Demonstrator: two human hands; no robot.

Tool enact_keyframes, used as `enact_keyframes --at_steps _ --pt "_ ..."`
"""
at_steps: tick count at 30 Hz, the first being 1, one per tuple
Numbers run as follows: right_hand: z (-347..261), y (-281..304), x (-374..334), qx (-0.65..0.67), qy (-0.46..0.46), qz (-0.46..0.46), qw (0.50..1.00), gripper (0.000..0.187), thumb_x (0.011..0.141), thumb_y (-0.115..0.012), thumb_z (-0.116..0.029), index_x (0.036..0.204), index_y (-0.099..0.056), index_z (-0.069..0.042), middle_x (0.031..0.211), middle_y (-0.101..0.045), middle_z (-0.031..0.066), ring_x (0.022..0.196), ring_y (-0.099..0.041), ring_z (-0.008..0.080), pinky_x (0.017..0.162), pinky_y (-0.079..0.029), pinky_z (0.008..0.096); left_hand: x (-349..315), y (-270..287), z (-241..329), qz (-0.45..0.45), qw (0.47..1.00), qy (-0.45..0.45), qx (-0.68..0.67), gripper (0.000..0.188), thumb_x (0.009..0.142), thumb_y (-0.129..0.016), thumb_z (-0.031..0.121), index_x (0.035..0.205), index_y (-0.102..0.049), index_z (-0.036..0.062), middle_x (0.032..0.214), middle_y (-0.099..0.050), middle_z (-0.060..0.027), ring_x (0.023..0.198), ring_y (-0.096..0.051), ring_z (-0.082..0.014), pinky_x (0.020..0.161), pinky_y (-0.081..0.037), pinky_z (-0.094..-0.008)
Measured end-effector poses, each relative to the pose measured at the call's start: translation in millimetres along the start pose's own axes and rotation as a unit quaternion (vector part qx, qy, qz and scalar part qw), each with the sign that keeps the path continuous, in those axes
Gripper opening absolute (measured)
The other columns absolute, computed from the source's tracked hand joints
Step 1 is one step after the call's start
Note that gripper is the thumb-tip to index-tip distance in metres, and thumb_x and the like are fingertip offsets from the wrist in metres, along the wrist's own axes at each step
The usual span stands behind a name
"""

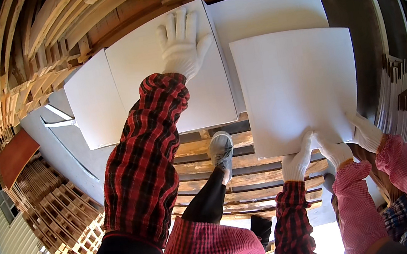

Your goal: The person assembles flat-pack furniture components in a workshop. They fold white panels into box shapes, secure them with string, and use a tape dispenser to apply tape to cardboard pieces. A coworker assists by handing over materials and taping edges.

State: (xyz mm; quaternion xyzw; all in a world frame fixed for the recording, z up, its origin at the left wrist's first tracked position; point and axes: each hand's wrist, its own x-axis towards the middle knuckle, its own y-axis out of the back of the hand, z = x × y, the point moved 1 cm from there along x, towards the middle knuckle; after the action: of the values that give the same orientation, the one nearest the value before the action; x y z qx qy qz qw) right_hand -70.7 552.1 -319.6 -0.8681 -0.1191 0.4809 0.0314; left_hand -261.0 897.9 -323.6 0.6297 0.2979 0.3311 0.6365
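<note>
My left hand (pixel 182 48), in a white knit glove and a red-and-black plaid sleeve, lies flat with fingers spread on a white stack of sheets (pixel 138 36). Gripping the near edge of a large white sheet (pixel 297 80) is my right hand (pixel 298 161), gloved the same way. A co-worker's gloved hands (pixel 335 151), in pink checked sleeves, hold that edge just right of mine. The sheet appears raised, its near edge over the slats. Behind it, another white surface (pixel 270 10) is partly covered. Fingers beneath the sheet are hidden.
A slatted wooden pallet (pixel 246 178) lies below, with my grey shoe (pixel 221 148) on it. Stacked wooden pallets (pixel 60 30) line the far side, and more pallets (pixel 63 218) stand at left. Upright sheets (pixel 401 95) lean at right, near the co-worker.
</note>
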Motion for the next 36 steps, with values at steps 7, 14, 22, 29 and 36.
enact_keyframes --at_steps 7,14,22,29,36 --pt "10.0 -53.6 7.9 0.014 -0.01 -0.04 0.999 0.046 0.1 -0.062 -0.037 0.132 -0.056 -0.005 0.125 -0.06 0.0016 0.115 -0.055 0.0148 0.1 -0.046 0.0311 2.2 4.4 3.4 0.028 0.999 0.008 -0.014 0.058 0.095 -0.054 0.04 0.14 -0.045 0.0039 0.148 -0.042 -0.0183 0.133 -0.036 -0.0415 0.107 -0.027 -0.0588" --pt "5.6 -137.5 11.8 0.027 0.002 0.039 0.999 0.047 0.102 -0.059 -0.038 0.132 -0.052 -0.002 0.123 -0.057 0.0035 0.111 -0.055 0.0155 0.096 -0.048 0.0298 2.5 11.2 6.2 -0.028 0.998 0.038 -0.042 0.064 0.095 -0.054 0.04 0.145 -0.041 0.0028 0.153 -0.036 -0.0191 0.138 -0.033 -0.0442 0.11 -0.024 -0.0605" --pt "7.6 -135.0 14.1 0.014 0.004 0.04 0.999 0.053 0.099 -0.063 -0.037 0.136 -0.046 -0.003 0.131 -0.054 0.0038 0.119 -0.054 0.017 0.102 -0.049 0.0298 0.4 11.7 6.4 -0.011 0.998 0.036 -0.049 0.061 0.096 -0.053 0.04 0.144 -0.041 0.0042 0.153 -0.036 -0.0186 0.138 -0.033 -0.0433 0.111 -0.023 -0.0602" --pt "31.5 -94.8 50.4 -0.27 0.017 0.065 0.96 0.054 0.096 -0.064 -0.036 0.132 -0.045 -0.001 0.127 -0.056 0.0101 0.109 -0.059 0.0218 0.095 -0.052 0.0344 -1.0 6.3 18.6 -0.059 0.996 0.057 0.031 0.063 0.1 -0.046 0.045 0.149 -0.036 0.0073 0.157 -0.033 -0.0153 0.142 -0.032 -0.0366 0.112 -0.027 -0.0542" --pt "14.8 83.6 -65.3 -0.63 0.077 -0.224 0.739 0.054 0.098 -0.056 -0.039 0.136 -0.052 -0.001 0.135 -0.057 0.023 0.123 -0.055 0.0363 0.103 -0.044 0.0403 -169.1 88.3 91.0 -0.256 0.962 0.055 -0.078 0.057 0.098 -0.048 0.036 0.144 -0.039 0.0037 0.156 -0.032 -0.0197 0.135 -0.043 -0.0388 0.103 -0.042 -0.0527"
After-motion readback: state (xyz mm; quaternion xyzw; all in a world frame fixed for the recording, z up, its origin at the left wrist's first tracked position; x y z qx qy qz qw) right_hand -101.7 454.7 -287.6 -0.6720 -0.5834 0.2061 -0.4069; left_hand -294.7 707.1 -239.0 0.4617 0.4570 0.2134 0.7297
